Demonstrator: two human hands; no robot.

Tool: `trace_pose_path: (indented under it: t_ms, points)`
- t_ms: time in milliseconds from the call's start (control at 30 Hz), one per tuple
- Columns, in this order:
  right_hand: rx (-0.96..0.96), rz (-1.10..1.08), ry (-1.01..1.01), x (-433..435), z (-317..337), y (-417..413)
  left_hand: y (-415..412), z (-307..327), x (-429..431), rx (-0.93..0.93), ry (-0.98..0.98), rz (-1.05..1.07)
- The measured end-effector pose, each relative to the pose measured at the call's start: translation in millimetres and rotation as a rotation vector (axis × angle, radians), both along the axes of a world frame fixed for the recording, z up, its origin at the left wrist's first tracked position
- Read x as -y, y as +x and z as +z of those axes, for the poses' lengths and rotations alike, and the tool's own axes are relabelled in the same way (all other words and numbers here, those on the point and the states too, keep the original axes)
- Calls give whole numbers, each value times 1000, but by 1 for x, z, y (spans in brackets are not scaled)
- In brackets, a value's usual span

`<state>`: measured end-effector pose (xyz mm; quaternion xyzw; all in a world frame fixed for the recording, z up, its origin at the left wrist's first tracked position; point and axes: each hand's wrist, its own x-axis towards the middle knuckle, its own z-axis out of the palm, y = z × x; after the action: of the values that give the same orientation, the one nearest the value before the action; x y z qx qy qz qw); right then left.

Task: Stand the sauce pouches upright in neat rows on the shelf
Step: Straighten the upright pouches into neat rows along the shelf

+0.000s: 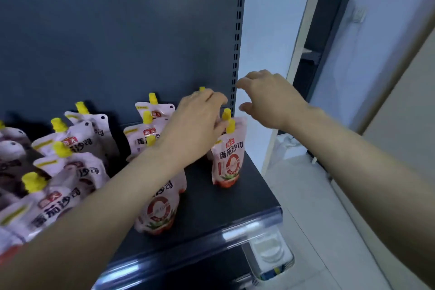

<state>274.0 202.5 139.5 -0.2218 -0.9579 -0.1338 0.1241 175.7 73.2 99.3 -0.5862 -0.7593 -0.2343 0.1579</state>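
Note:
Several pink sauce pouches with yellow spouts stand on the dark shelf (211,205). The rightmost row ends in a front pouch (227,160) near the shelf's right end, with more pouches behind it. My left hand (195,125) reaches over that row, its fingers curled around a pouch at the back whose yellow cap (202,88) peeks above my knuckles. My right hand (270,96) hovers to the right of the row, fingers apart and holding nothing. Another row ends in a pouch (157,212) under my left forearm. At the left, pouches (70,172) lean at angles.
The shelf's dark back panel (117,49) rises behind the pouches, with a slotted upright (236,54) at its right edge. A clear price rail (247,228) runs along the front edge. To the right are a tiled floor (317,207) and a dark doorway (322,42).

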Motion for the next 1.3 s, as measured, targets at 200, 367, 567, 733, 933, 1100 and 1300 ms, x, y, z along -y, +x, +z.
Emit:
trace_pose_path:
  t_ms: [200, 367, 567, 733, 933, 1100, 1300]
  points:
    - [66, 172, -142, -44, -20, 2, 14, -39, -31, 514, -50, 83]
    - [96, 285, -243, -63, -38, -5, 17, -53, -39, 644, 4, 282]
    - [201, 321, -371, -71, -58, -24, 27, -47, -33, 642, 5, 302]
    - [223, 332, -513, -77, -70, -36, 36, -51, -17, 696, -7, 253]
    - [125, 283, -709, -78, -77, -41, 33, -54, -8, 780, -77, 199]
    - [136, 245, -778, -76, -76, -40, 27, -53, -5, 841, -77, 182]
    - [190, 246, -818, -76, -73, -40, 21, -53, 2, 867, -119, 147]
